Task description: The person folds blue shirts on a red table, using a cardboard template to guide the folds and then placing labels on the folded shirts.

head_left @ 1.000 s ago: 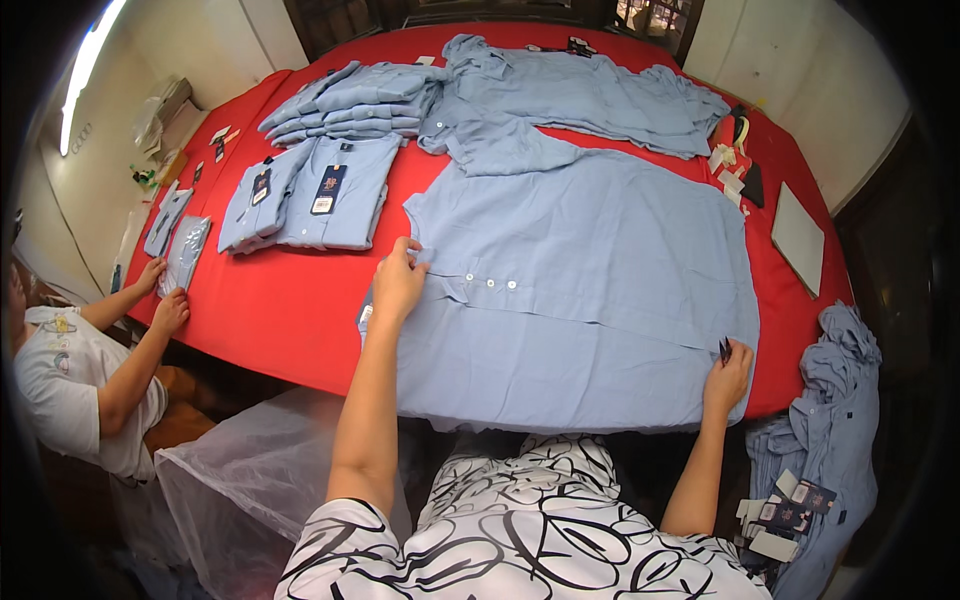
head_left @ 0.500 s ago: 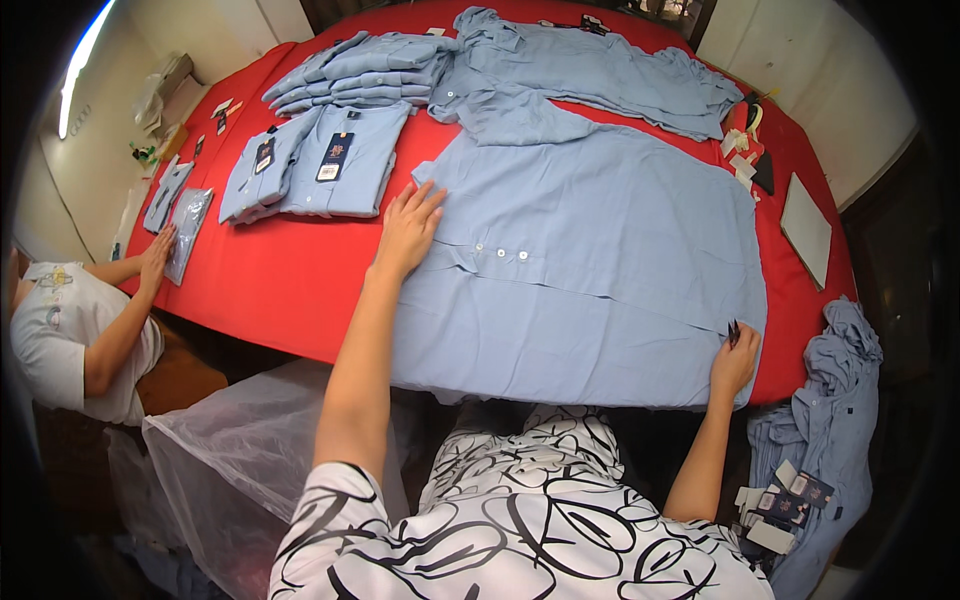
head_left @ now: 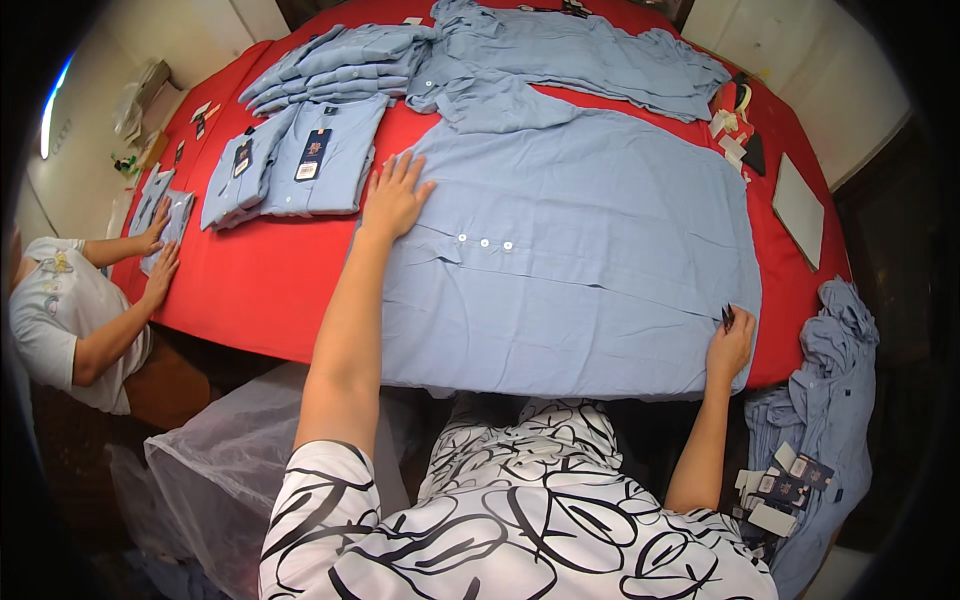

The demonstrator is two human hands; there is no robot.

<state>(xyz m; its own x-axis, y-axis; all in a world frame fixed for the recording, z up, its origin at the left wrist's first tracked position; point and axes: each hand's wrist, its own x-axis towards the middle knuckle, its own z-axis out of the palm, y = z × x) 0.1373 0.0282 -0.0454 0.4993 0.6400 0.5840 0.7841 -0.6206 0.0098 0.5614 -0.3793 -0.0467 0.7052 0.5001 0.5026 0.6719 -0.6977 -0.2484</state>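
A light blue shirt (head_left: 560, 320) lies spread out in front of me, with a row of white buttons and a fold line across it. My left hand (head_left: 395, 197) rests flat on its left side, fingers spread. At the shirt's right end my right hand (head_left: 732, 345) is closed around small dark thread snips (head_left: 727, 318), whose pointed tips stick out past the fingers. The same hand touches the cloth near the hem.
Folded shirts with dark tags (head_left: 312, 155) and a stack of shirts (head_left: 350, 70) lie beyond my left hand on the red tablecloth (head_left: 270, 285). More shirts (head_left: 590, 60) lie behind. At left a co-worker's hands (head_left: 160, 270) touch a bagged shirt. Clothes (head_left: 835, 400) and tags (head_left: 775, 490) hang at right.
The whole view has shifted slightly. My hands keep nearly the same places on the shirt. The co-worker now has both hands visible at the bagged shirt.
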